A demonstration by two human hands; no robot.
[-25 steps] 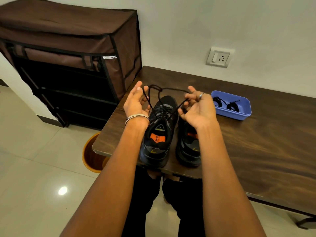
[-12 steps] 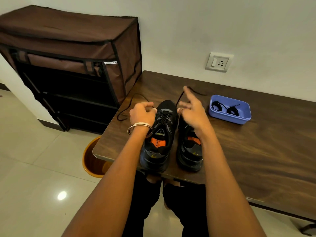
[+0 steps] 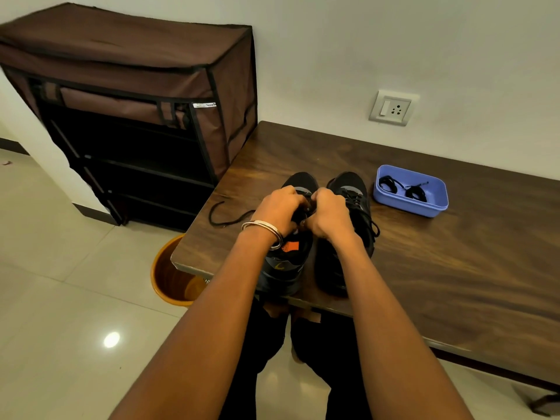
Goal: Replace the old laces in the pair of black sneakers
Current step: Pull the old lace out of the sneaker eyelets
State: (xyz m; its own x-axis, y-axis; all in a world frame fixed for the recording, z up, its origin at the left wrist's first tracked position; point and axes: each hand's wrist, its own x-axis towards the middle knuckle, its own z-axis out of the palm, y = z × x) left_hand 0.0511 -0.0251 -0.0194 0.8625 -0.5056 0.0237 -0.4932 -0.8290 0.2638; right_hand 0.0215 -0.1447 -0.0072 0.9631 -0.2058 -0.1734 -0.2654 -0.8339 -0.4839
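Two black sneakers (image 3: 348, 225) stand at mid-frame on one wooden surface (image 3: 454, 268). One blue tray (image 3: 410, 204) at right holds two coiled black laces (image 3: 400, 187). One loose lace (image 3: 224, 218) trails left. One fabric shoe rack (image 3: 136, 101) fills the upper left, one orange bin (image 3: 169, 277) sits below it, one wall socket (image 3: 392, 108) upper right.

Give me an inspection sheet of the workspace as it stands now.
Surface: dark wooden table.
Job's things: two black sneakers side by side at the near edge; blue tray holding two coiled black laces.
Clutter: nothing seen.
Hands: left hand and right hand curled together over the left sneaker's lacing; exact grip hidden.
Cables: loose lace end trailing left on the table.
Surroundings: brown fabric shoe rack, orange bin, wall socket.
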